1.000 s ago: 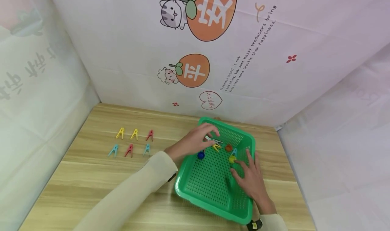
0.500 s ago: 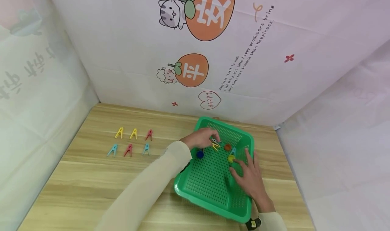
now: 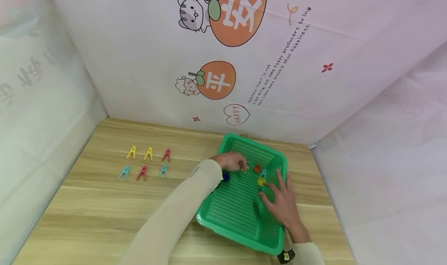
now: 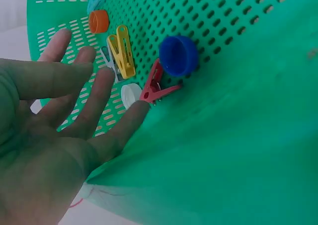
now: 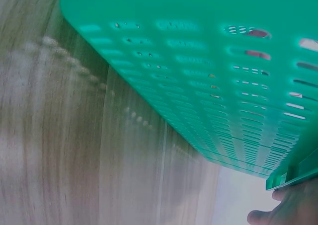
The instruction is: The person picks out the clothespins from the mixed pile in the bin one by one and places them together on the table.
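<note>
Cream sleeves [image 3: 179, 203], black wrist strap [image 3: 291, 253], yellow mark [image 3: 286, 256]

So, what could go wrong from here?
The left hand may catch the yellow clothespin and gray clothespin together, since they lie side by side. Lifting the red clothespin might shift the white cap, which seems to touch it. The right hand, close beside the yellow cap, might nudge it.

On the table [image 3: 87, 218] before me, the basket [image 3: 285, 162] stands right of centre, with the hanging cloth [image 3: 146, 67] behind. Left of it lie clothespins in two rows: back row [image 3: 149, 151], front row [image 3: 143, 169]. My left hand [image 3: 230, 161] is inside its left part, near a clothespin [image 4: 155, 85] beside a cap [image 4: 179, 56]. My right hand [image 3: 284, 206] lies along the basket's right side, fingers near another cap [image 3: 260, 181].
</note>
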Motion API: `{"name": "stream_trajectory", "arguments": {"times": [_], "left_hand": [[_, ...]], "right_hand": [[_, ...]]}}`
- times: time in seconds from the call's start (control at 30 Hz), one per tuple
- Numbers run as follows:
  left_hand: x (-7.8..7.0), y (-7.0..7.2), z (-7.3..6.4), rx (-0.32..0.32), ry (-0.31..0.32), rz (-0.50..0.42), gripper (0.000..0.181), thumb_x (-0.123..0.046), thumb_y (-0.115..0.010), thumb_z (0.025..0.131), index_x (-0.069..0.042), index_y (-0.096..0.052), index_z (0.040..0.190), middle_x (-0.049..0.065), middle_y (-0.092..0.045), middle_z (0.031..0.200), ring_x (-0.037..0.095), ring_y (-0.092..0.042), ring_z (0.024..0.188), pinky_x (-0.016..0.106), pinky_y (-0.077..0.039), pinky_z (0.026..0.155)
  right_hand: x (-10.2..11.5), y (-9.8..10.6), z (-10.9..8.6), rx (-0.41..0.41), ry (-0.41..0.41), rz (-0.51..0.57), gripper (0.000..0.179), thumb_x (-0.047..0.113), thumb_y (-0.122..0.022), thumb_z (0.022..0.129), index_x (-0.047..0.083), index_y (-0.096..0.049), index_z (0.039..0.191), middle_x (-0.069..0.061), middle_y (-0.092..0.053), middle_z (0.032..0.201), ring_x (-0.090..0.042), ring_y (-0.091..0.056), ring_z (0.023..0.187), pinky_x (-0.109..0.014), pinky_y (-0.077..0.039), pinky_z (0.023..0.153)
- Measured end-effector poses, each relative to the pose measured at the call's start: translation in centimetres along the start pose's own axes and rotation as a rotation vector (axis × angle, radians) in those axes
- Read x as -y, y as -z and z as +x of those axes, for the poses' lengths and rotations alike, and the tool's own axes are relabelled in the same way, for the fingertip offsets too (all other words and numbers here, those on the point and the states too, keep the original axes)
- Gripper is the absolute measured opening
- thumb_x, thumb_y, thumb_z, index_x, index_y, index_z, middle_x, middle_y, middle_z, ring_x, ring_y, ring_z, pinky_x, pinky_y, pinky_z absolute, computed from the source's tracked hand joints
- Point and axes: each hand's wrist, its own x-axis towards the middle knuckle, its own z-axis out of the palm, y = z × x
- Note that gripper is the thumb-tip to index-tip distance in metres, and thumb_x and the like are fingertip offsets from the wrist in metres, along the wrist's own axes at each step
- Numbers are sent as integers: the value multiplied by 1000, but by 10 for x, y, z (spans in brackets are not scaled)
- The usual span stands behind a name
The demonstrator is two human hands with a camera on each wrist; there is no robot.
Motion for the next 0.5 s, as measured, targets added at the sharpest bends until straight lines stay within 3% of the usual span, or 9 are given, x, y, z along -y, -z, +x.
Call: {"name": "stream_trajectory", "arguments": {"times": [0.27, 0.5], "left_hand": [[0, 4, 14, 105, 55, 125, 49, -1, -40, 113, -22, -71, 144, 1, -58, 160, 24, -49, 154, 41, -50, 118], [-4, 0, 18, 151, 130, 165, 42, -15, -44, 116, -32, -72, 142, -6, -54, 165, 22, -44, 157, 40, -51, 115]], "right_hand": [[-1, -1, 1, -10, 16, -2, 37, 34, -78, 99, 7, -78, 126, -31, -33, 173, -65, -15, 160, -85, -30, 117], [0, -1, -1, -2, 3, -4, 37, 35, -78, 99, 9, -78, 126, -29, -33, 173, -64, -15, 161, -86, -30, 116]]}}
